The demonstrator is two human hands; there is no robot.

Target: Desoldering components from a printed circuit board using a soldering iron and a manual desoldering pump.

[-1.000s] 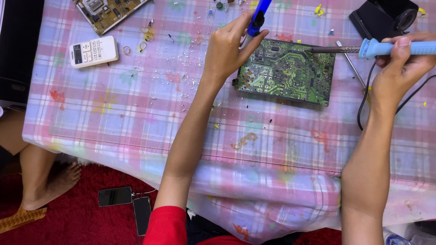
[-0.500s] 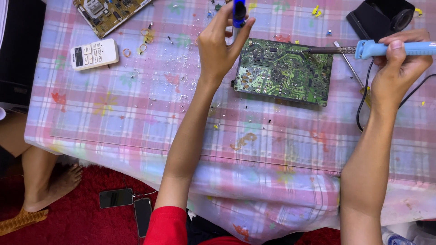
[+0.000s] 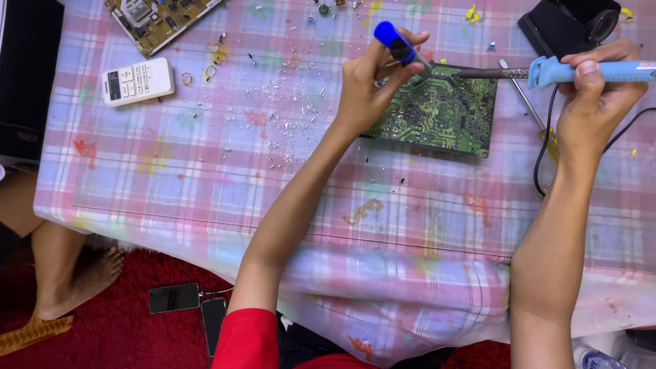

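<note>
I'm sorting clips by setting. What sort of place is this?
Probably a home electronics repair spot, not a proper workshop: a green circuit board being soldered with a blue soldering iron on a plaid tablecloth, above a red carpet with phones on it.

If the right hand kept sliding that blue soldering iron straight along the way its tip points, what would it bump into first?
The right hand aims the soldering iron leftward; its tip would likely first meet the blue tool in the left hand, above the green circuit board.
</note>
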